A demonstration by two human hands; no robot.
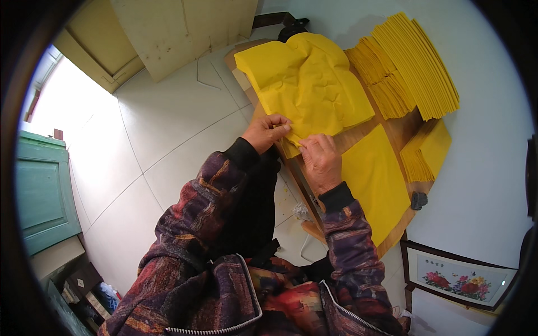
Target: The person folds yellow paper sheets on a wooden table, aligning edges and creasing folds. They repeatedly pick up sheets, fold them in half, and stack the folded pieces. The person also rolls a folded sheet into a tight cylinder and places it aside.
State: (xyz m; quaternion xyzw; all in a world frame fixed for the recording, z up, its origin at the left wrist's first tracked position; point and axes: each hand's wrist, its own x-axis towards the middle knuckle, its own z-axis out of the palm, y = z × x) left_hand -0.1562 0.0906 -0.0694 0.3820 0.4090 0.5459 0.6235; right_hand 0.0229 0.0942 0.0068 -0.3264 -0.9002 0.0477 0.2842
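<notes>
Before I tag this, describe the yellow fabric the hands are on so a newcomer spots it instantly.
Find the wooden table beside the white wall. At its left, the yellow fabric has its near corner pinched by the left hand and right hand. It is broad and rumpled, unlike the flat yellow sheet and neatly layered yellow stacks to its right.

There are two bare hands (266, 133) (323, 163), one wrinkled yellow fabric pile (311, 84), one flat yellow fabric sheet (375, 185), at least three folded yellow fabric stacks (417, 64), one brown wooden tabletop (353, 135) and one dark-framed flower picture (454, 277).
</notes>
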